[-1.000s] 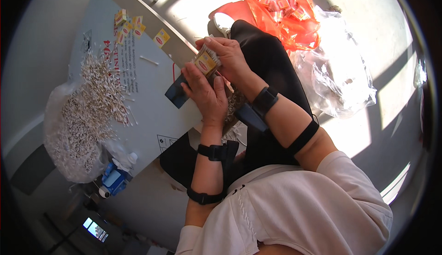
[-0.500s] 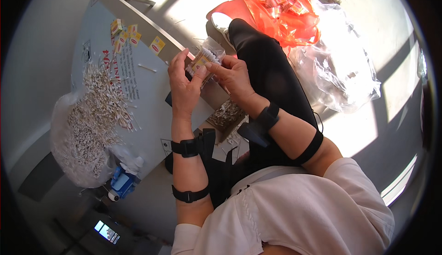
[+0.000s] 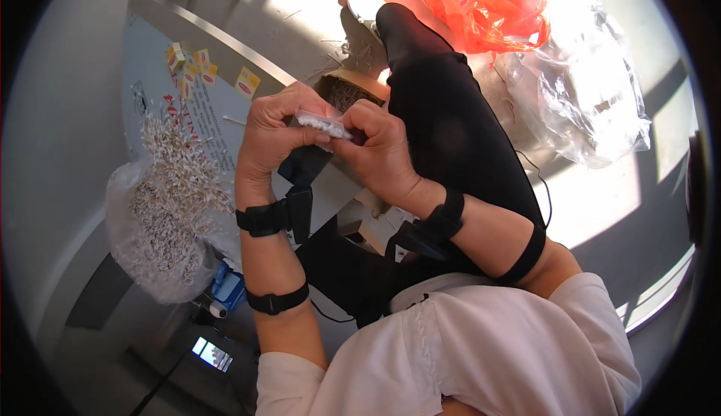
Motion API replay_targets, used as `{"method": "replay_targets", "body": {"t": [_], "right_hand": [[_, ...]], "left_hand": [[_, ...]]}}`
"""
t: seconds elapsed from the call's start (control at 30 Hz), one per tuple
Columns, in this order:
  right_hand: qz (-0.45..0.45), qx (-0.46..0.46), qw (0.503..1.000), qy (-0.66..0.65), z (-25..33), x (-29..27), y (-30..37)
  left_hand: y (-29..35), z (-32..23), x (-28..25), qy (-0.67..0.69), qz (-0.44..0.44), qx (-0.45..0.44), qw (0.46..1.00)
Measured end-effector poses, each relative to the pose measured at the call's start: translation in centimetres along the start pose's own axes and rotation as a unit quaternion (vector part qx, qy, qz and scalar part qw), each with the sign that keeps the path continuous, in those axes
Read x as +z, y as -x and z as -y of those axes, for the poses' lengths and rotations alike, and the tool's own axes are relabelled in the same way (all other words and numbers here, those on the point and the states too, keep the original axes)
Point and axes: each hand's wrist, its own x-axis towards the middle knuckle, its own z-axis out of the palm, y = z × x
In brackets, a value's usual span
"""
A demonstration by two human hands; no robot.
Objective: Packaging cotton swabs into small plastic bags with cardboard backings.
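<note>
Sunlit floor (image 3: 304, 7) lies beyond the tabletop (image 3: 146, 63), near whose edge the left hand (image 3: 273, 127) and right hand (image 3: 384, 149), both curled, pinch a clear packet of cotton swabs (image 3: 323, 125) between them

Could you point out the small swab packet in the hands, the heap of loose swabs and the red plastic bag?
Small swab packet (image 3: 321, 125): head view, on its white swab tips.
Heap of loose swabs (image 3: 171, 198): head view, around its middle.
Red plastic bag (image 3: 492, 24): head view, on its see-through side.
</note>
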Motion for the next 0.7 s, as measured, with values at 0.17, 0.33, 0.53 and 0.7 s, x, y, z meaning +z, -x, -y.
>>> {"method": "replay_targets", "body": {"t": [0.17, 0.33, 0.53, 0.7], "right_hand": [[0.023, 0.001, 1.000, -0.003, 0.4, -0.2, 0.7], [0.036, -0.028, 0.999, -0.024, 0.8, -0.2, 0.9], [0.052, 0.006, 0.998, -0.028, 1.7, -1.0, 0.4], [0.040, -0.014, 0.996, -0.074, 1.6, -0.9, 0.3]], "left_hand": [[1.0, 0.3, 0.0, 0.008, -0.001, -0.004, 1.000], [1.4, 0.2, -0.2, 0.038, 0.006, 0.009, 0.999], [1.2, 0.5, -0.3, 0.090, 0.015, 0.001, 0.996], [1.0, 0.6, -0.4, 0.064, 0.047, -0.013, 0.997]]}}
